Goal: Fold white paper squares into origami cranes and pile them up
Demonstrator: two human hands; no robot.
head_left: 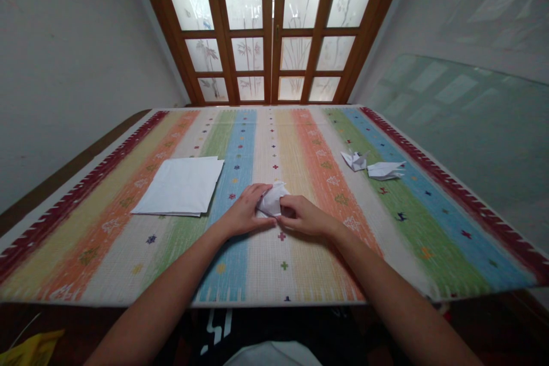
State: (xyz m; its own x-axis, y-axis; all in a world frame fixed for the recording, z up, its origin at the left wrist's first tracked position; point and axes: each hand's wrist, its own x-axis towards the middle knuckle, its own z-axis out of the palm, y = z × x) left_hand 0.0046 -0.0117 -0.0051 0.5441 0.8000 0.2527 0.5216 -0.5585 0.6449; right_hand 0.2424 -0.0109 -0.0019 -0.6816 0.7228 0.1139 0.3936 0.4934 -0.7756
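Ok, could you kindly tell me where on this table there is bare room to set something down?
Bare striped cloth stretches beyond the folded white paper held by the left hand and right hand, between the white paper stack and the folded paper piece and its neighbour. More lies right of the right hand, below those pieces. It is crowded around the hands.

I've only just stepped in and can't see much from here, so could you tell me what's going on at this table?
A person is working with both bare hands on a folded piece of white paper, in the middle of a table covered by a striped, multicoloured cloth. Their left hand and right hand grip it from either side. A stack of white paper sheets lies to the left, and two folded white paper pieces sit to the right, apart from the hands.
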